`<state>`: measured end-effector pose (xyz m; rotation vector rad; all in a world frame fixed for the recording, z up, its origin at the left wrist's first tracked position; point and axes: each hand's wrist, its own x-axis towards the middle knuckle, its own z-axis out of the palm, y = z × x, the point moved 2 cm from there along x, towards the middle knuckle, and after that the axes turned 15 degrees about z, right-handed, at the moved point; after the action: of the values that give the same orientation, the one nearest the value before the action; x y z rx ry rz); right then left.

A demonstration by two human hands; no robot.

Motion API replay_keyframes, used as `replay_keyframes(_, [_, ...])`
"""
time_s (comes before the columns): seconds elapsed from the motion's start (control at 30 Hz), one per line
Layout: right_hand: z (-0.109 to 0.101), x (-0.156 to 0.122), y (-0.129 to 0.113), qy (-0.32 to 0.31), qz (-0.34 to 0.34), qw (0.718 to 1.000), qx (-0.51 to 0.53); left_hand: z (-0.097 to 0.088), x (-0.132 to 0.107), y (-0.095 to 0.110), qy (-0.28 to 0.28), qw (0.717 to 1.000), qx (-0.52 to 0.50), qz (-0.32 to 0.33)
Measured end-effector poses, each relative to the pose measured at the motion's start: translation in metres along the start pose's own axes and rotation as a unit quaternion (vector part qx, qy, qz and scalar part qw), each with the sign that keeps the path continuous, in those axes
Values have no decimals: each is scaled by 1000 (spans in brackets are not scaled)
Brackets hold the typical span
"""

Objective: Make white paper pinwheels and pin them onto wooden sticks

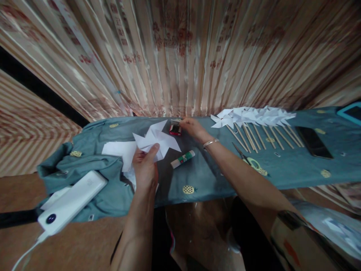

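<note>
A white paper pinwheel is pinched in my left hand, the thumb pressed on its front near a lower blade. My right hand reaches to a small red box behind the pinwheel. Its fingertips are closed together at the box's raised edge or lid; whatever they grip is too small to make out. The box looks dark inside. Between my forearms lies a glue stick with a green label. White paper sheets lie partly under my left hand.
Finished pinwheels on wooden sticks lie in a row at the right. Scissors rest beside my right forearm, with a black phone farther right. A white power bank with a cable sits at the cloth-covered table's left end.
</note>
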<state>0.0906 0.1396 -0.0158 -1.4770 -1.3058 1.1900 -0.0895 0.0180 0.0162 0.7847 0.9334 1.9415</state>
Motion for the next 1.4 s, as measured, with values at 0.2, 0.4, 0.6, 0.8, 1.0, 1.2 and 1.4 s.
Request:
replay_keyframes(0.2, [-38, -81, 9, -52, 63, 983, 164, 5, -7, -1, -25, 1000, 8, -5])
replay_keyframes(0.4, [-62, -155, 23, -125, 194, 897, 378, 19, -32, -18, -63, 997, 17, -42])
replay_keyframes(0.6, [-86, -181, 47, -74, 205, 920, 325, 38, -57, -37, -136, 987, 75, -46])
replay_keyframes(0.8, [-108, -198, 49, 57, 54, 957, -279, 49, -62, -53, -169, 979, 114, -20])
replay_keyframes(1.0, [-99, -207, 48, 46, -22, 835, -547, 60, -70, -68, -205, 971, 121, -25])
replay_keyframes(1.2, [-102, -209, 55, 45, -72, 837, -540, 70, -77, -72, -193, 974, 101, -62])
replay_keyframes(1.4, [-118, -211, 46, 57, -8, 915, -399, 70, -82, -72, -182, 974, 94, -94])
